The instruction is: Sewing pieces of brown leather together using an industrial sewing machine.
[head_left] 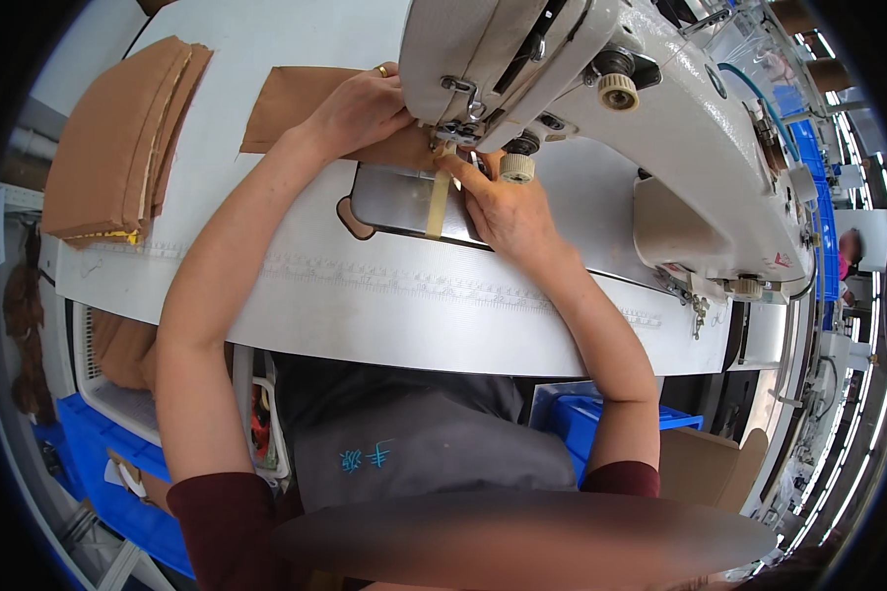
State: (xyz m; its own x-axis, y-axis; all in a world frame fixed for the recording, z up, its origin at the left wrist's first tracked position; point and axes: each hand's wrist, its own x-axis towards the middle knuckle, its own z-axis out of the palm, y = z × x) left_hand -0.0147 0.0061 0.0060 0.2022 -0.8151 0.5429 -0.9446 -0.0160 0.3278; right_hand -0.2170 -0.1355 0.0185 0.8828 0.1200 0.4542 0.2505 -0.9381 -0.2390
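A flat brown fabric piece lies on the white table, its right end under the needle area of a sewing machine. Over this piece bends my left hand, with a ring on one finger, gripping it beside the machine head, which hides some of the fingertips. My right hand reaches in from the other side, its fingers closed at the fabric's edge near the presser foot. Machine knobs partly cover those fingers. A yellowish strip runs down the metal bed plate just left of my right hand.
Stacked brown fabric pieces stand on the table's left side. A printed ruler scale runs along the front. Below the table are a white basket with brown pieces, a blue crate, a blue bin and a cardboard box.
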